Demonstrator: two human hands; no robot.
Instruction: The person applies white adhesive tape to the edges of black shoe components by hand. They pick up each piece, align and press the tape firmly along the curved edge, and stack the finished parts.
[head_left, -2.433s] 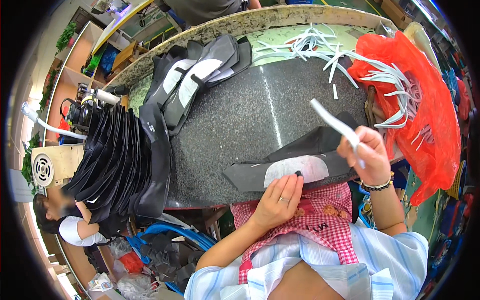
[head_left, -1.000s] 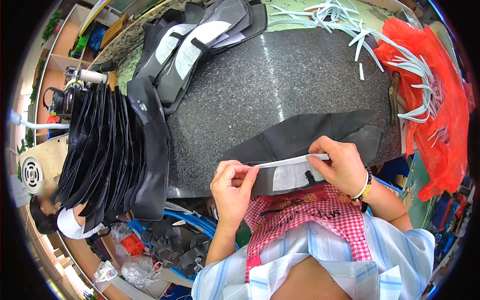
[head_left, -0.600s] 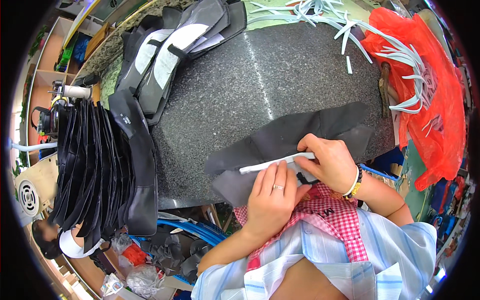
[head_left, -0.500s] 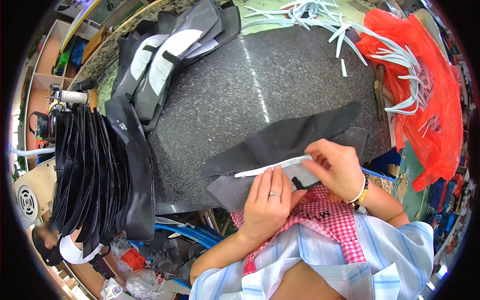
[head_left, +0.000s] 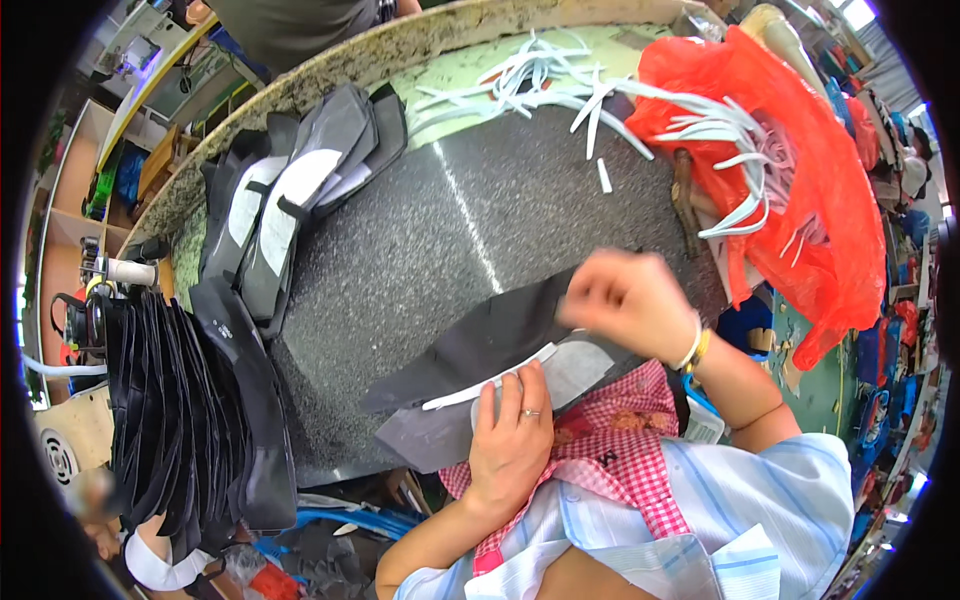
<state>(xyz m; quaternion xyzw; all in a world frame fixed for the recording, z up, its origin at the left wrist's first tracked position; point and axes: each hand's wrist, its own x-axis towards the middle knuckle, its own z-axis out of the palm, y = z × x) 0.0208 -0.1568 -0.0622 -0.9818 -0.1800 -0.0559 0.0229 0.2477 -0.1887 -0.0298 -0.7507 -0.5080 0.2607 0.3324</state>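
A curved black sheet piece [head_left: 470, 335] lies on the dark speckled work surface in front of me, folded open beside a grey half [head_left: 420, 437] and a light grey patch [head_left: 585, 368]. A narrow white strip [head_left: 470, 396] runs along the line between the halves. My left hand [head_left: 512, 430] rests on the strip and the grey half, fingers stretched flat, with a ring on one of them. Above the right end of the piece is my right hand [head_left: 630, 305], its fingers bent and smeared by motion. Whether it holds anything cannot be made out.
Pale strips [head_left: 530, 85] lie loose at the back, more spilling from a red plastic bag [head_left: 830, 240] at right. Black pieces with white patches [head_left: 290, 200] pile up back left; a row of black pieces [head_left: 170, 400] stands left. Other people [head_left: 300, 30] show at the edges.
My right hand has lifted off the strip's right end, up and away from the piece. The left hand stays pressed on the strip. The whole view has shifted slightly.
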